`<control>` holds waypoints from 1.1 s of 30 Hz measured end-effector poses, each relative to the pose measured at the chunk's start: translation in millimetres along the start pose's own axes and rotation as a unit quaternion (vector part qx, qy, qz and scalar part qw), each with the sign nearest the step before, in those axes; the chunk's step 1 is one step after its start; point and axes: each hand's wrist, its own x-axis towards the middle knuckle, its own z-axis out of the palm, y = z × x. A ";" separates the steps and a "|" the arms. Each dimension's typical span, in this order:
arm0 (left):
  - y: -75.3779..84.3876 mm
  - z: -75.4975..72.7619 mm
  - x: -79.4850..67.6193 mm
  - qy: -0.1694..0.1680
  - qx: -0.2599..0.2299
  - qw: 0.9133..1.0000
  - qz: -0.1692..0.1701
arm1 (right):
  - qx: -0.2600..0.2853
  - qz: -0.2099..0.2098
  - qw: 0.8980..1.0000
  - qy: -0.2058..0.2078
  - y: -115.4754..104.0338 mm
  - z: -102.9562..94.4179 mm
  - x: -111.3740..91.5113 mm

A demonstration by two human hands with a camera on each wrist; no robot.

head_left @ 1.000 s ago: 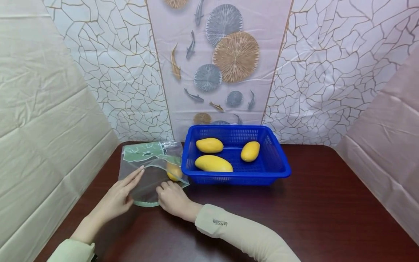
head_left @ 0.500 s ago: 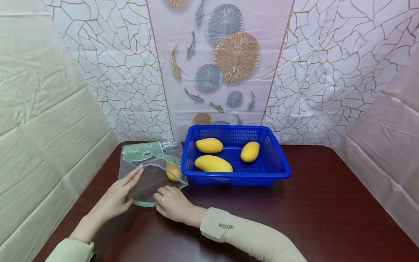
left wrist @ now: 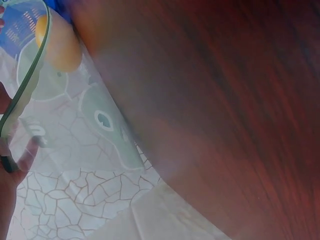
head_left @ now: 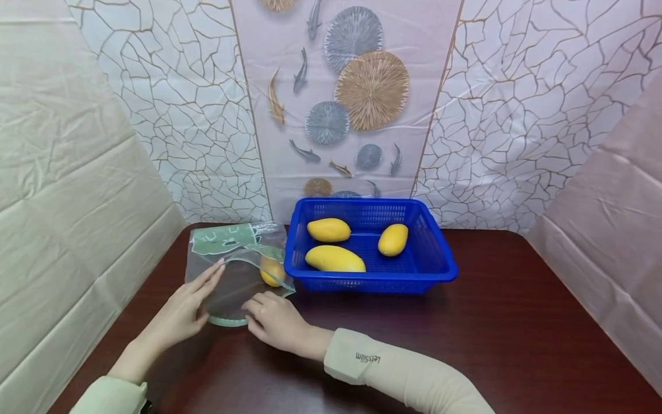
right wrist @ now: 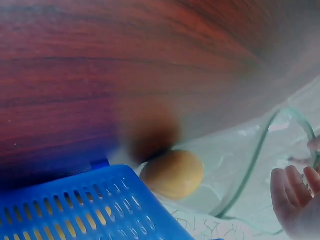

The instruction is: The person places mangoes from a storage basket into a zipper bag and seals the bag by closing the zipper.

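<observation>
Left hand, lower left of the frame: the fingers lie straight and side by side against the near left part of a clear plastic bag with a green print and green rim, the thumb set apart below, at the rim. Right hand, lower centre: the fingers are loosely bent over the bag's near right edge; whether they pinch the rim cannot be told, even in the right-wrist view. The bag lies left of centre, between and beyond the two hands, its mouth spread toward them. A smooth yellow oval fruit rests inside its right part, just above the right hand in the frame and apart from its fingers, to the right of the left fingertips. Just right of the bag stands a blue rectangular plastic basket with slotted walls, containing three further yellow fruits: one upper left, one lower left and one at the right. All stand on a dark red-brown wooden table; patterned pale cloth hangs behind.
</observation>
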 end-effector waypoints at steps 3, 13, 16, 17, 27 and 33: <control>-1.0 -1.1 0.8 -0.002 0.000 1.000 0.004 | 0.036 0.012 0.999 0.013 0.7 -7.0 1.8; -1.6 -1.9 5.3 -0.002 0.004 1.000 0.016 | 0.091 0.016 0.992 0.083 5.3 -29.3 3.8; -2.0 -2.3 5.9 -0.002 0.005 1.000 0.017 | 0.096 0.015 0.990 0.100 6.1 -36.2 4.4; -2.2 -2.4 5.9 -0.002 0.005 1.000 0.018 | 0.100 0.015 0.989 0.106 6.7 -38.5 4.5; -2.6 -4.6 1.5 -0.016 0.013 1.000 0.019 | 0.143 0.007 0.972 0.185 28.2 -64.1 6.3; -2.3 -4.6 1.1 -0.022 0.014 1.000 0.017 | 0.185 0.046 0.962 0.196 44.0 -75.2 2.7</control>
